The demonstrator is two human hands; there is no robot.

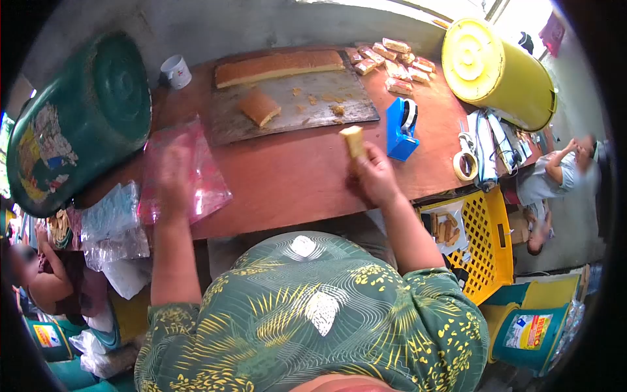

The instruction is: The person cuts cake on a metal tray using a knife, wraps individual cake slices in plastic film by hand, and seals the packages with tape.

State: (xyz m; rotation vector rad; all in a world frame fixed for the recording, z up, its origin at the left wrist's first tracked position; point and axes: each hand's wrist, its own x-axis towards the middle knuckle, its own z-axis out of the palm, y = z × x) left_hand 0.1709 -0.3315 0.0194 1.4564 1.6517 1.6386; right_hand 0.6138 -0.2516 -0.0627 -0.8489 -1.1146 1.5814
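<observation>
My right hand (377, 175) grips a small slice of yellow sponge cake (353, 140) by its lower end, above the front half of the table. My left hand (174, 179) is at the pink plastic bags (206, 186) on the left; motion blurs its fingers, so whether it holds one is unclear. Beyond my hands, a metal sheet (307, 117) carries a long cake slab (281, 67), a smaller cut block of cake (259, 106) and crumbs. Several wrapped cake slices (396, 68) lie heaped at the back right. A blue tape dispenser (401, 134) stands right of my right hand.
A green drum (85, 117) lies at the left, with a white mug (176, 72) beside it. Clear plastic bags (114, 219) hang over the left edge. A yellow drum (493, 72), tape roll (466, 164) and yellow crate (486, 242) are on the right. Other people are at both sides.
</observation>
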